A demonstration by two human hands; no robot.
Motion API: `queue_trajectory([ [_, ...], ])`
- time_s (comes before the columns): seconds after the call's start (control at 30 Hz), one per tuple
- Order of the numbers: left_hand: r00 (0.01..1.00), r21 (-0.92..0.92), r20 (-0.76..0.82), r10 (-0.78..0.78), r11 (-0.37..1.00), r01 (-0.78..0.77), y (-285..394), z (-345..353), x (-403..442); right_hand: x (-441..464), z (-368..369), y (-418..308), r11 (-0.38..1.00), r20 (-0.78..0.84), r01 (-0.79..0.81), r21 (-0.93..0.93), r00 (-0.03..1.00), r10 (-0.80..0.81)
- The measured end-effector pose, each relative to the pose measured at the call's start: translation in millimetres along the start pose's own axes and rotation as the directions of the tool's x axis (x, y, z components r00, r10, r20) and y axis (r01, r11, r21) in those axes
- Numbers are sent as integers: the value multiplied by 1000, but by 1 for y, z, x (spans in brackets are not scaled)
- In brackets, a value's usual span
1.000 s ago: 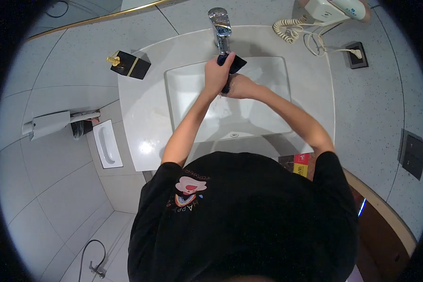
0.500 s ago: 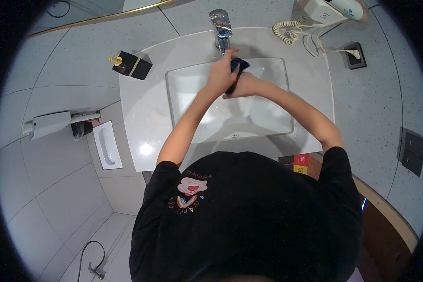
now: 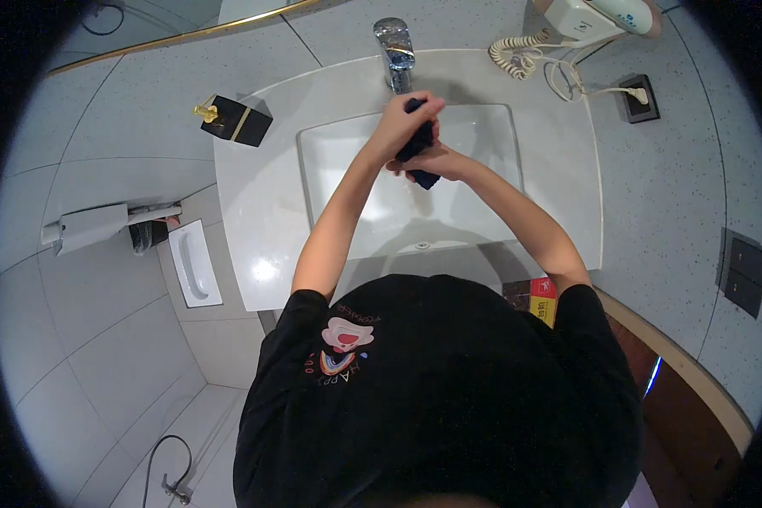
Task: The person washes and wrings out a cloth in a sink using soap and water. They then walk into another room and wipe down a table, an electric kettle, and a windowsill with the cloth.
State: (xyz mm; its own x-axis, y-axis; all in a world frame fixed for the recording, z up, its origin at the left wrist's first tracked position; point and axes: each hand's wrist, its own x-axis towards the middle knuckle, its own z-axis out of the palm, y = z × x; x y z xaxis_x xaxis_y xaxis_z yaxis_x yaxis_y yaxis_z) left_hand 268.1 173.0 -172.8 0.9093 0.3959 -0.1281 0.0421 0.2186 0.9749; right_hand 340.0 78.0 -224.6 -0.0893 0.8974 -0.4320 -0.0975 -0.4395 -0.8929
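Note:
Over the white sink [image 3: 483,222], both hands grip a bunched dark navy cloth [image 3: 416,144]; its exact kind I cannot make out. My left hand [image 3: 400,124] is closed around the upper part, close below the chrome faucet [image 3: 395,52]. Lower and to the right, my right hand [image 3: 442,161] has its fingers wrapped about the cloth, and a loose end hangs out beneath them. Parts of the cloth are hidden by my fingers.
On the counter's left stands a black soap dispenser [image 3: 237,121] with a gold pump. A white hair dryer [image 3: 584,19] with a coiled cord hangs at upper right, plugged into a wall socket [image 3: 641,98]. Below the counter's right lies a red and yellow box [image 3: 543,300].
The cloth has become longer and more upright between my hands, with its lower end now showing. My right hand has shifted slightly down, and the right elbow has moved inward.

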Motion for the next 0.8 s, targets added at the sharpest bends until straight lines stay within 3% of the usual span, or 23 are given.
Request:
queue_trajectory([
  [0.03, 999, 137, -29, 15, 990, -11, -7, 2, 1, -2, 2, -5, 988, -48, -83, -133, 996, 78],
  [0.13, 982, 445, -184, 50, 895, 38, -18, 6, -3, -3, 11, -2, 921, -140, 100, -377, 977, -164],
  [0.17, 967, 618, -216, 135, 785, 28, -19, 10, -5, 14, 6, 30, 844, -94, 275, -461, 931, -354],
  [0.27, 934, 816, -297, 201, 560, 139, -41, 15, -8, 29, -1, 65, 537, -6, 245, -807, 906, -423],
  [0.33, 913, 847, -320, 252, 509, 156, -59, 16, -11, 23, 8, 44, 530, -114, -59, -846, 991, -71],
  [0.37, 901, 860, -330, 281, 482, 165, -66, 16, -10, 21, 10, 35, 482, -177, -206, -852, 979, 105],
  [0.47, 925, 841, -338, 172, 496, 214, -76, 13, -15, 34, 10, 85, 483, -103, 65, -873, 944, -314],
  [0.5, 924, 842, -347, 162, 488, 231, -80, 11, -15, 31, 13, 83, 488, -49, 151, -859, 926, -373],
  [0.57, 919, 842, -368, 144, 471, 264, -87, 3, -14, 33, 11, 73, 494, -63, -5, -869, 993, -101],
  [0.6, 915, 744, -395, 76, 611, 271, -89, -4, -13, 31, 11, 56, 479, -74, -83, -874, 997, 38],
  [0.67, 910, 484, -409, -64, 830, 276, -93, -26, -9, 24, -10, 40, 491, -25, -22, -871, 1000, 0],
  [0.7, 912, 175, -387, -137, 960, 219, -107, -39, -8, 18, -20, 30, 496, 0, 10, -868, 1000, -19],
  [0.77, 885, 19, -417, -205, 972, 234, -115, -50, -11, -5, -31, -22, 463, -214, -140, -875, 970, -112],
  [0.8, 872, -59, -426, -241, 969, 239, -118, -54, -12, -12, -33, -47, 543, -345, -167, -823, 907, -243],
])
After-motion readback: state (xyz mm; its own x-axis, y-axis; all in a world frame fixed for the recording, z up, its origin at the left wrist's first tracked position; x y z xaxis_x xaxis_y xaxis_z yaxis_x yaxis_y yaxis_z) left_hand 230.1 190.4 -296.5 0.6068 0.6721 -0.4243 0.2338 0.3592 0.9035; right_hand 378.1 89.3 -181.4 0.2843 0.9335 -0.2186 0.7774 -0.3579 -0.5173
